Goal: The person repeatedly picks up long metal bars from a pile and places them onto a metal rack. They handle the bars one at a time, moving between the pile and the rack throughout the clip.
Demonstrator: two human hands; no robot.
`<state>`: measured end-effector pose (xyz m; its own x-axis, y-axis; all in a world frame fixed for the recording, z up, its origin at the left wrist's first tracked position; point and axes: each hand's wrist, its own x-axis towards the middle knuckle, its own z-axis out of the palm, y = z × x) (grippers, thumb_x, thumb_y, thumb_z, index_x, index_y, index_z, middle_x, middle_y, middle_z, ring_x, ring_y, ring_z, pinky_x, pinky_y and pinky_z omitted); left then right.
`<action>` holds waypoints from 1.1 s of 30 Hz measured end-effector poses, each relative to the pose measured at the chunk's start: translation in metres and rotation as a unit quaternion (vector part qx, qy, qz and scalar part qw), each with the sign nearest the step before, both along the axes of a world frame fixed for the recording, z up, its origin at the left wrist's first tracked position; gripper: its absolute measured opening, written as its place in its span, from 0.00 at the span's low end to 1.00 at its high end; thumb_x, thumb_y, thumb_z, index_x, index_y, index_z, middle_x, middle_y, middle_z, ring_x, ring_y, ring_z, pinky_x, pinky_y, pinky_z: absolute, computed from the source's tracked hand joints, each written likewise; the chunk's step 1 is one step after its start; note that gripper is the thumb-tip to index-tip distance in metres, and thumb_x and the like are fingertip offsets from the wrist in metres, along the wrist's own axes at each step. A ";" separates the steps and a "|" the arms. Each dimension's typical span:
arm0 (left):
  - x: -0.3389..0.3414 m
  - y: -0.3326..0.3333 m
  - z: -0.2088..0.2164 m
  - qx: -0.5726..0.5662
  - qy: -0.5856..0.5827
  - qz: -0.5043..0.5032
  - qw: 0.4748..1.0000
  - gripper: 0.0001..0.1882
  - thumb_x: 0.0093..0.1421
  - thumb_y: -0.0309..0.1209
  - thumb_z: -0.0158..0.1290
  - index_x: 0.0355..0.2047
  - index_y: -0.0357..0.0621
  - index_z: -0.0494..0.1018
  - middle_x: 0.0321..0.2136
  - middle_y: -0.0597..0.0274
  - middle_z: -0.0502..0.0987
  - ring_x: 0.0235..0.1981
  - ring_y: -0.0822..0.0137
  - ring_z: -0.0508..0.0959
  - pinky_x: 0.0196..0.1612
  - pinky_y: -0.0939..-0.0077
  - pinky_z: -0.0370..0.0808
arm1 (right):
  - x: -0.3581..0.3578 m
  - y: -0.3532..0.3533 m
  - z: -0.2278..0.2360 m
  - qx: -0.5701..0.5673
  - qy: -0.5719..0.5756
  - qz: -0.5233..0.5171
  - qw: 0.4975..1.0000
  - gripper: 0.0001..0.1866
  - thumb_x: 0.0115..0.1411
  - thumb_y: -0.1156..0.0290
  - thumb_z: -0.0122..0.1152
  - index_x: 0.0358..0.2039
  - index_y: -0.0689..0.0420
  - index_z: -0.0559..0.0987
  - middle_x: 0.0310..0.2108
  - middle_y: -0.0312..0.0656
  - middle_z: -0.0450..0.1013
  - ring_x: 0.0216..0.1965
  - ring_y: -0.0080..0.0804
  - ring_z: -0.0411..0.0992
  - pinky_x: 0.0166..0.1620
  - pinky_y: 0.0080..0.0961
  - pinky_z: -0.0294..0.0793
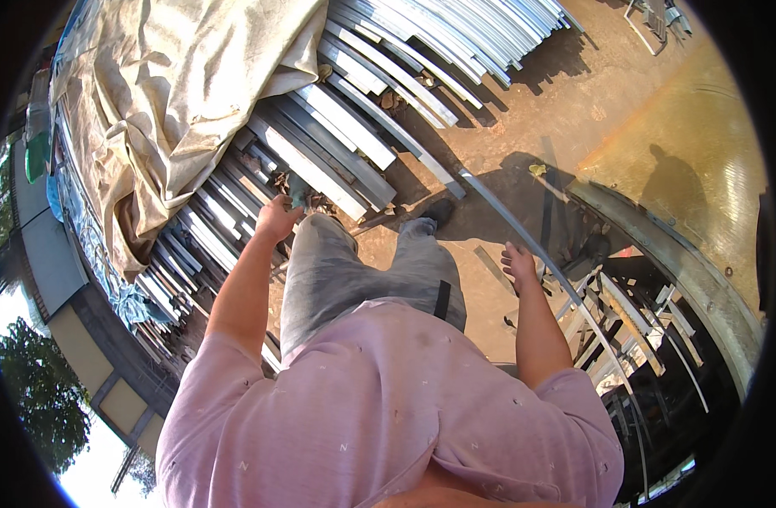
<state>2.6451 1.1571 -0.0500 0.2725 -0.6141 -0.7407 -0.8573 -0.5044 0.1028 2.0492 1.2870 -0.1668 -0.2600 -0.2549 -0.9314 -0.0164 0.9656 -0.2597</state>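
My left hand [278, 217] is at the ends of the stacked metal bars, beside my left knee. Its fingers are slightly bent and apart, with nothing seen in them; whether it touches a bar I cannot tell. A wide pale metal bar [307, 165] lies just ahead of it. My right hand [518, 264] hangs to the right of my legs, fingers loosely spread and holding nothing. Close past its fingertips runs a long thin metal bar [523, 230], slanting from the stack down to the lower right. No contact between them shows.
A crumpled beige tarp [176, 102] covers part of the stack. More long metal bars [455, 34] lie ahead on brown dirt ground [566, 102]. Metal offcuts [633, 317] are heaped at the right, near a curved grey beam [659, 245] and a yellowish translucent sheet [701, 161].
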 end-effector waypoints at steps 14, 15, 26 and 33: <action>0.014 0.140 -0.145 0.096 0.097 -0.095 0.986 0.31 0.60 0.51 0.59 0.57 0.44 0.74 0.60 0.54 0.72 0.66 0.54 0.66 0.70 0.56 0.59 | 0.337 -0.162 -0.099 -0.226 -0.092 0.446 0.861 0.26 0.71 0.47 0.53 0.47 0.60 0.79 0.42 0.50 0.81 0.46 0.45 0.79 0.50 0.35 0.76; 0.021 0.138 -0.142 0.076 0.095 -0.099 0.988 0.31 0.60 0.51 0.59 0.57 0.44 0.73 0.61 0.55 0.71 0.67 0.55 0.65 0.71 0.57 0.57 | 0.376 -0.174 -0.120 -0.211 -0.086 0.451 0.863 0.26 0.71 0.47 0.53 0.48 0.60 0.79 0.44 0.51 0.80 0.48 0.46 0.79 0.51 0.35 0.75; 0.102 0.142 -0.142 -0.016 0.134 -0.041 0.990 0.37 0.49 0.52 0.67 0.53 0.41 0.74 0.59 0.54 0.72 0.65 0.49 0.66 0.66 0.48 0.62 | 0.590 -0.254 -0.394 -0.099 0.118 0.542 0.826 0.46 0.70 0.49 0.51 0.73 0.70 0.45 0.74 0.63 0.46 0.75 0.53 0.49 0.75 0.37 0.51; 0.104 0.153 -0.143 0.001 0.148 -0.009 0.989 0.36 0.53 0.55 0.64 0.54 0.42 0.74 0.60 0.54 0.70 0.67 0.51 0.63 0.67 0.48 0.60 | 0.610 -0.258 -0.364 -0.091 0.159 0.510 0.840 0.25 0.60 0.55 0.68 0.44 0.68 0.78 0.46 0.58 0.79 0.50 0.55 0.78 0.53 0.43 0.79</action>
